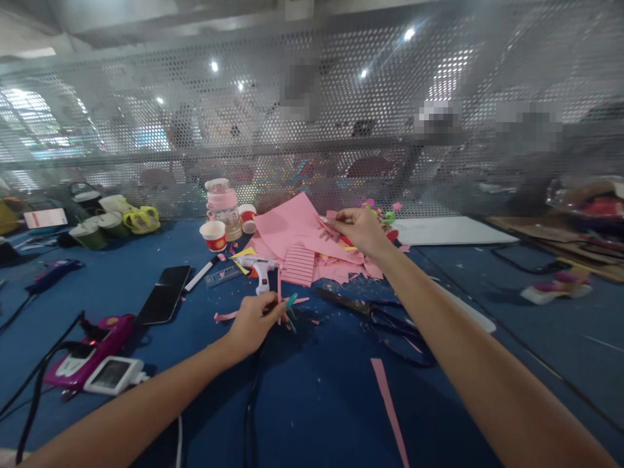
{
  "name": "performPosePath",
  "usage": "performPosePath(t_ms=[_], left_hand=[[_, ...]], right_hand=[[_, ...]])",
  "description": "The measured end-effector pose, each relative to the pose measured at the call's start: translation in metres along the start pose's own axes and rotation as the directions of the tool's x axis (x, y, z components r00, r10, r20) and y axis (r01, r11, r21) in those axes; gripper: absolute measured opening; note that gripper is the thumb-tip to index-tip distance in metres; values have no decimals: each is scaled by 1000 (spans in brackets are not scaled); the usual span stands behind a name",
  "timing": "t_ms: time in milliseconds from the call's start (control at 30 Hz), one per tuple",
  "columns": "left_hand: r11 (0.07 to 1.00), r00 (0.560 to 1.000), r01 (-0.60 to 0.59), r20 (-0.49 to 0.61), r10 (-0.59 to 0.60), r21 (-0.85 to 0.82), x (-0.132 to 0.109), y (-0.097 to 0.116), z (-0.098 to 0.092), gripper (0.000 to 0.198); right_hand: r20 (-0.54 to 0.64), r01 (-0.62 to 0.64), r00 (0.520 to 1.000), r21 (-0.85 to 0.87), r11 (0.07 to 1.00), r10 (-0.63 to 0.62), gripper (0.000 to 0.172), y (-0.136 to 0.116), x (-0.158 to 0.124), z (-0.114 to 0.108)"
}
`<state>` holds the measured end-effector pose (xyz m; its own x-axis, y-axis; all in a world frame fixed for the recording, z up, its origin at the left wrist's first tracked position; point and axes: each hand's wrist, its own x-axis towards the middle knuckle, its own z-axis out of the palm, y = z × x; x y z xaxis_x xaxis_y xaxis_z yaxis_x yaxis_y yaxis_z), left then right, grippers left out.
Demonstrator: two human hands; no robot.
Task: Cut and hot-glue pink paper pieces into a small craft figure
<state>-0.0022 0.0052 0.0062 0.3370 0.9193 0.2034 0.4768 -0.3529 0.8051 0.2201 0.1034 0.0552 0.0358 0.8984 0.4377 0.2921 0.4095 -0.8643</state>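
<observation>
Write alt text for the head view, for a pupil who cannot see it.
The left hand pinches a pink strip and something teal above a blue table, while the right hand is at a heap of pink paper. Scissors, a glue gun and a phone lie nearby.

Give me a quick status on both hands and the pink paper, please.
Left hand holding pink strip and teal item. Right hand at pink paper pile. Scissors lying in front of pile.
</observation>
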Motion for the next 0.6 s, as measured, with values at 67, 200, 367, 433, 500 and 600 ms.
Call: performPosePath(t_ms=[67, 200, 367, 433, 500, 600], left_hand=[[998, 999, 16, 34, -14, -58, 0, -1, 1, 29], [991, 998, 26, 58, -18, -133, 2, -2, 3, 29], [988, 996, 62, 74, -52, -140, 4, 2, 3, 30], [983, 994, 86, 79, -74, -164, 4, 3, 4, 32], [975, 993, 101, 80, -86, -200, 5, 5, 5, 32], [957, 992, 121, 72, -105, -263, 4, 6, 6, 32]], right_hand=[[-20, -27, 999, -57, 998, 26, 46, -1, 0, 0], [-12, -26, 1000, -166, 986, 24, 49, -5, -2, 0], [-1, 77, 997, -314, 946, -81, 49, -14, -5, -1], [9, 116, 993, -350, 930, -120, 49, -17, -6, -3], [11, 163, 985, -397, 903, -173, 46, -20, -6, -5], [12, 257, 961, -419, 871, -278, 35, -25, -7, -8]])
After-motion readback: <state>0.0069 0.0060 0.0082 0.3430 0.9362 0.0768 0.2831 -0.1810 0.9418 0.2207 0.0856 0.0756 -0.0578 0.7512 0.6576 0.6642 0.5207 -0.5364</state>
